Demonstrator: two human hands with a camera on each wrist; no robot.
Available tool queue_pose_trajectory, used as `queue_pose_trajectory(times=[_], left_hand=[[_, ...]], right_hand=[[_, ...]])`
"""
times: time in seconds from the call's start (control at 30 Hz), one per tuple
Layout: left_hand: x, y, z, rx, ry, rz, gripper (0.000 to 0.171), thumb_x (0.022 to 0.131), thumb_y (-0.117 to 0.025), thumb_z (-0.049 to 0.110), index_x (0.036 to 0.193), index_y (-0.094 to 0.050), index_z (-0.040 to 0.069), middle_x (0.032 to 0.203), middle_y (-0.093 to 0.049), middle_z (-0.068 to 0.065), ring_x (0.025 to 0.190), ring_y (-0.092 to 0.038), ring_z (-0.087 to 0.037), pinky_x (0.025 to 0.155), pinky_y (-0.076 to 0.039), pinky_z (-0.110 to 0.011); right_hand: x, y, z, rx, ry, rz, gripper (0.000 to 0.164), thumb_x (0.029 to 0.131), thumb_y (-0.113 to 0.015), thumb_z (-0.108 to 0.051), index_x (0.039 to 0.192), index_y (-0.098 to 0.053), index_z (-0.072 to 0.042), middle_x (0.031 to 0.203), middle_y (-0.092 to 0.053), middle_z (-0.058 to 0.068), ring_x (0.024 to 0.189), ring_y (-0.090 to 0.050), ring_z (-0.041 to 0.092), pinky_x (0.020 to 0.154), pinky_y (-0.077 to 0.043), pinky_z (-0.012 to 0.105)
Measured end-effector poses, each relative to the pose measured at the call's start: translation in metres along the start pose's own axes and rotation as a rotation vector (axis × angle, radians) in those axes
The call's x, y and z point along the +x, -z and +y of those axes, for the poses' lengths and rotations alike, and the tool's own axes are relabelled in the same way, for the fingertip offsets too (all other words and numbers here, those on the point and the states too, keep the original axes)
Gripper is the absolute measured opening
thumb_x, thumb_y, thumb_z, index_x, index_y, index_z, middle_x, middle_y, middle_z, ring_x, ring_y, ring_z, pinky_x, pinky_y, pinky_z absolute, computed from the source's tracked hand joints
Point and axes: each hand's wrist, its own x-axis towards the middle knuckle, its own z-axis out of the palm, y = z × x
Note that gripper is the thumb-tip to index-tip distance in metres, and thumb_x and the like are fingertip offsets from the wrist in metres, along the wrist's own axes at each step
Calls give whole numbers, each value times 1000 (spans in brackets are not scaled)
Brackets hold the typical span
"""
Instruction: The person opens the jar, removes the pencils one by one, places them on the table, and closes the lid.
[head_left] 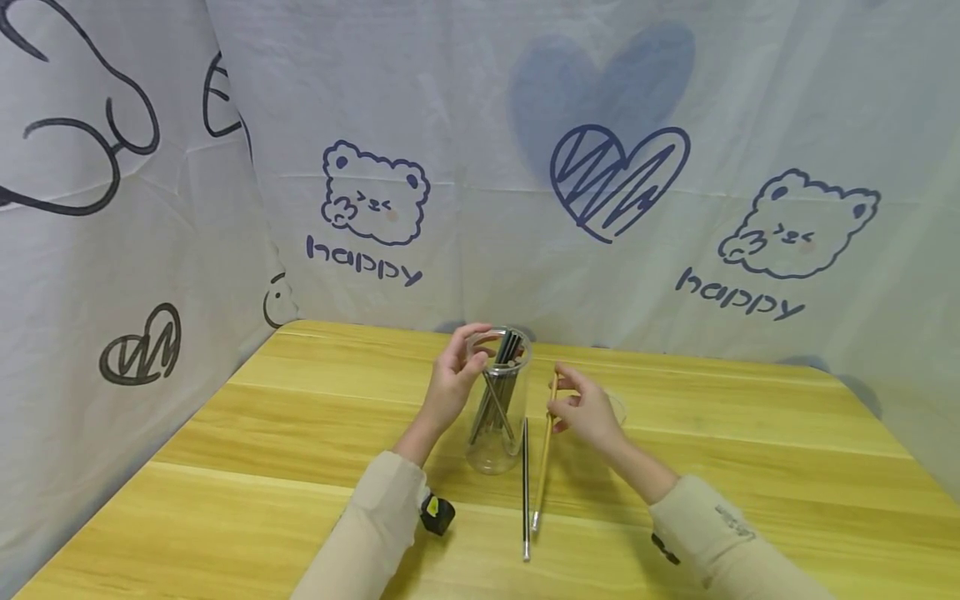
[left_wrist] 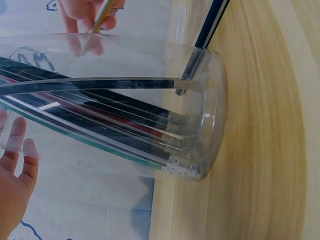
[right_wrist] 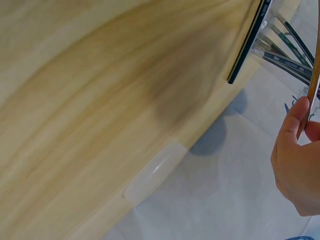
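On both sides of my forearms the wooden tabletop (head_left: 750,500) leaves broad room to move; between them it is tight. There a dark pencil (head_left: 526,492) lies nearest me, silver end my way, its length running away from me past the jar's right side. Just right of it slants the yellow pencil (head_left: 543,467), metal-tipped end low and toward me, the other up and away, pinched near the top by my right hand (head_left: 588,414). To its left the clear jar (head_left: 491,462) stands upright, dark pencils (head_left: 501,392) leaning inside, my left hand (head_left: 452,373) gripping it near the rim. Beyond my right hand, a clear disc (right_wrist: 156,172) lies near the far edge, where white cloth (head_left: 480,250) rises.
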Motion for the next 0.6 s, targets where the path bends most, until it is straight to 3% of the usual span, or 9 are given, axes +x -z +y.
queue_pose_trajectory(times=[0.13, 0.37, 0.6], left_hand=[[0, 0, 0, 6, 6, 1, 70, 84, -51, 53, 120, -41, -6, 115, -47, -32, 94, -51, -38, 82, -44, -31], [1, -1, 1, 23, 11, 12, 74, 82, -50, 57, 119, -40, -7, 115, -49, -30, 94, -51, -39, 83, -38, -57], [0, -1, 2, 22, 12, 15, 75, 82, -50, 57, 119, -40, -7, 115, -50, -28, 94, -51, -38, 83, -38, -57]], right_hand=[[-1, -3, 4, -21, -25, -39, 62, 73, -50, 17, 132, -31, 10, 114, -46, 29, 61, -56, 17, 52, -52, 34], [-3, -5, 9, -22, -57, -86, 62, 75, -52, 17, 132, -29, 12, 115, -42, 32, 59, -54, 16, 52, -52, 33], [-1, -7, 16, -32, -89, -120, 62, 74, -52, 19, 131, -28, 13, 115, -42, 34, 60, -55, 18, 53, -52, 36]])
